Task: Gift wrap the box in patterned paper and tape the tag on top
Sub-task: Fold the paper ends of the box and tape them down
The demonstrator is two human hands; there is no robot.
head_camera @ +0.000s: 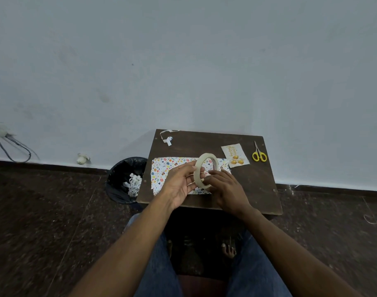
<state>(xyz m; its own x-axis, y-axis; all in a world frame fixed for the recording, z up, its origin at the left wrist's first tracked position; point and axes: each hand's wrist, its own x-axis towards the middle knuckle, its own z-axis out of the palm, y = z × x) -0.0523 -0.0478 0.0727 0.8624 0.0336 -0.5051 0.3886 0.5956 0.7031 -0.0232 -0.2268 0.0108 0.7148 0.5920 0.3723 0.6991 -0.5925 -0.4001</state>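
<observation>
Two bare forearms reach from the lap in blue jeans to a small dark wooden table (258, 189). Off its left edge stands one black-lined bin (121, 179) holding white scraps. On the tabletop lies one sheet of patterned paper (161, 170), white with small coloured ornaments and hearts; whether a box sits in it cannot be told. Over the sheet, the left hand (181, 185) pinches one cream tape roll (205, 170) upright, fingers curled at its rim; the right hand (226, 187) picks at the roll's near edge with bent fingertips. One curled paper strip (168, 138) lies at the far left corner. Right of the paper: one tag (234, 155) with golden baubles, then one pair of yellow-handled scissors (259, 154).
</observation>
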